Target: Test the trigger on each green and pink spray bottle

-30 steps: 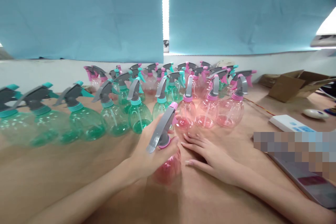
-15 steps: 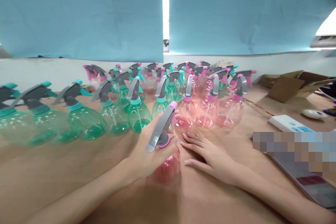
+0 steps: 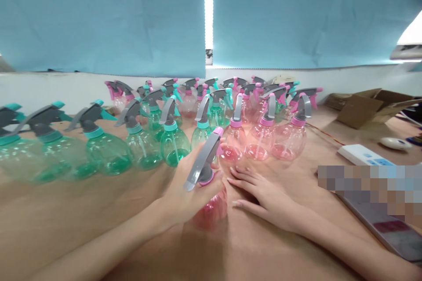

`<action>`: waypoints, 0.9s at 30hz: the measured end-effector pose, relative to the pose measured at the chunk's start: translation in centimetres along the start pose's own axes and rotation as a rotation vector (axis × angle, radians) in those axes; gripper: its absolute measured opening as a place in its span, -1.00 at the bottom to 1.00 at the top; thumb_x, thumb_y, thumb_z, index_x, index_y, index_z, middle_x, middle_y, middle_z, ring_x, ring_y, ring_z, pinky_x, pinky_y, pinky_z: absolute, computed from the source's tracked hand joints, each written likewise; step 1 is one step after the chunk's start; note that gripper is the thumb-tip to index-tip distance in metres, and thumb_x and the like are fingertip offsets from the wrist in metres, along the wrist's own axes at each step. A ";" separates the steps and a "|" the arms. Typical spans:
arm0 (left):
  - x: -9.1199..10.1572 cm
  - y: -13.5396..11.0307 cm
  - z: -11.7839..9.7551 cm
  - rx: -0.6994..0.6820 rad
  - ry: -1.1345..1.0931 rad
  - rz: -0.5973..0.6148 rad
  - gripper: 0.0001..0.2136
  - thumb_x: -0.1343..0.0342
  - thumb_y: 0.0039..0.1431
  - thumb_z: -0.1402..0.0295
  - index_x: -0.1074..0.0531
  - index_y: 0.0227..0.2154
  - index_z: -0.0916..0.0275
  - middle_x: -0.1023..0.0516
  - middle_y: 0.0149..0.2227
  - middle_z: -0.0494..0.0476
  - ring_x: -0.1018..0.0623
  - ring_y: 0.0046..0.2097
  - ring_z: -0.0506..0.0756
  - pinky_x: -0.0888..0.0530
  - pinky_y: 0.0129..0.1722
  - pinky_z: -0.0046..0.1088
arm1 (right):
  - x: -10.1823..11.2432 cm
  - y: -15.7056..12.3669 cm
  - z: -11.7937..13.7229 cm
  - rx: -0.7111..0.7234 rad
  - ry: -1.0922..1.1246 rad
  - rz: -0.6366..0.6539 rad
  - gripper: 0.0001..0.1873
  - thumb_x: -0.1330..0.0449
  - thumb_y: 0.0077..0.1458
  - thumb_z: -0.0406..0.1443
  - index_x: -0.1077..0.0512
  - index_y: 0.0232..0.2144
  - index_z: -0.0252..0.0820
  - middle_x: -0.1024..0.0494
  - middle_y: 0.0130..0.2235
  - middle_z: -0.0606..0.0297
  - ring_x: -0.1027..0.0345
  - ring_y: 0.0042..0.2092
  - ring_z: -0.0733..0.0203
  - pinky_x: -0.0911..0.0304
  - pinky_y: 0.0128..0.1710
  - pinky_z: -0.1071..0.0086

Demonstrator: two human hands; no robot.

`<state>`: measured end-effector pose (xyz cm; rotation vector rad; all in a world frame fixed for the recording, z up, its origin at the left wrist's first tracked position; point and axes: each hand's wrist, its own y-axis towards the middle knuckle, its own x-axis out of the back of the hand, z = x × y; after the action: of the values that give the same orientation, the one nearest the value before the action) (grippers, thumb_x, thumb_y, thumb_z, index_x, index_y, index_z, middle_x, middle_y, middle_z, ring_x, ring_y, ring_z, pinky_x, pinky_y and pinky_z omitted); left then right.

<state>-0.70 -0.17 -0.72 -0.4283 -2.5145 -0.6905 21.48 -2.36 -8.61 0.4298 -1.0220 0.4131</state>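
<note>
My left hand [image 3: 183,189] is wrapped round the neck of a pink spray bottle [image 3: 211,213], which has a grey trigger head with a pink nozzle. The bottle is upright, at or just above the table; its base is partly in shadow. Flat on the table to its right lies my right hand [image 3: 260,195], fingers spread and holding nothing. Just beyond it stand several pink spray bottles [image 3: 259,140] in a row. Green spray bottles [image 3: 114,156] with teal collars continue that row to the left.
More pink and green spray bottles [image 3: 216,112] crowd together behind the front row. At right are an open cardboard box [image 3: 358,107], a white power strip [image 3: 361,154], a white computer mouse [image 3: 394,143] and a phone [image 3: 385,228]. Blue blinds [image 3: 105,17] hang at the back.
</note>
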 end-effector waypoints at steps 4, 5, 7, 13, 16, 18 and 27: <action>0.0 -0.1 0.4 -0.018 0.015 -0.013 -0.69 -0.05 0.06 0.44 -0.34 -0.09 0.11 -0.46 -0.39 -0.03 -0.44 -0.43 0.02 -0.43 -0.45 -0.48 | 0.0 0.0 0.0 -0.002 -0.007 0.005 -0.37 -0.06 0.26 0.05 -0.25 0.26 -0.09 -0.18 0.33 0.15 0.05 0.36 -0.10 0.05 0.31 -0.09; 0.0 -0.1 0.4 -0.030 0.023 -0.016 -0.73 -0.04 0.07 0.44 -0.34 -0.13 0.11 -0.44 -0.41 -0.04 -0.43 -0.45 0.01 -0.41 -0.47 -0.49 | 0.0 0.0 0.0 -0.002 -0.010 0.004 -0.37 -0.07 0.26 0.05 -0.25 0.26 -0.09 -0.18 0.33 0.16 0.05 0.36 -0.10 0.05 0.31 -0.09; 0.1 -0.1 0.3 -0.056 0.047 -0.026 -0.85 -0.02 0.08 0.42 -0.30 -0.26 0.13 -0.40 -0.44 -0.05 -0.39 -0.47 0.01 -0.37 -0.48 -0.48 | 0.0 0.0 0.0 -0.002 -0.016 0.003 -0.36 -0.06 0.26 0.05 -0.25 0.26 -0.11 -0.18 0.33 0.14 0.06 0.36 -0.10 0.06 0.31 -0.09; 0.3 0.1 -0.4 -0.048 0.068 -0.036 -0.91 0.00 0.03 0.37 -0.19 -0.39 0.12 -0.20 -0.53 -0.09 -0.27 -0.51 0.02 -0.32 -0.49 -0.44 | 0.0 0.1 0.0 0.001 -0.032 0.018 -0.33 -0.03 0.26 0.07 -0.25 0.26 -0.17 -0.16 0.33 0.12 0.06 0.36 -0.09 0.05 0.31 -0.08; 0.3 0.1 -0.7 0.011 0.063 -0.006 -0.89 -0.01 0.03 0.34 -0.23 -0.34 0.11 -0.21 -0.55 -0.08 -0.28 -0.54 0.04 -0.31 -0.52 -0.42 | 0.0 0.0 0.0 -0.001 -0.043 0.021 -0.33 -0.03 0.26 0.08 -0.25 0.26 -0.16 -0.17 0.33 0.14 0.06 0.36 -0.07 0.04 0.31 -0.05; 0.2 0.0 -0.7 0.020 0.054 -0.001 -0.87 -0.01 0.05 0.34 -0.23 -0.30 0.10 -0.22 -0.57 -0.09 -0.29 -0.56 0.04 -0.31 -0.53 -0.41 | 0.0 0.0 0.0 -0.002 -0.048 0.022 -0.33 -0.03 0.26 0.08 -0.25 0.26 -0.16 -0.16 0.33 0.14 0.05 0.36 -0.07 0.04 0.31 -0.05; 0.2 0.0 -0.5 -0.005 0.088 -0.048 -0.66 -0.04 0.04 0.37 -0.37 -0.07 0.12 -0.46 -0.41 -0.01 -0.46 -0.45 0.07 -0.48 -0.41 -0.40 | 0.2 0.1 0.2 0.003 -0.052 0.019 -0.32 -0.03 0.26 0.07 -0.25 0.26 -0.21 -0.15 0.33 0.08 0.06 0.36 -0.11 0.06 0.31 -0.08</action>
<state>-0.66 -0.38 -0.22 -0.3330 -2.4477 -0.7189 21.36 -2.36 -8.31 0.4362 -1.0769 0.4224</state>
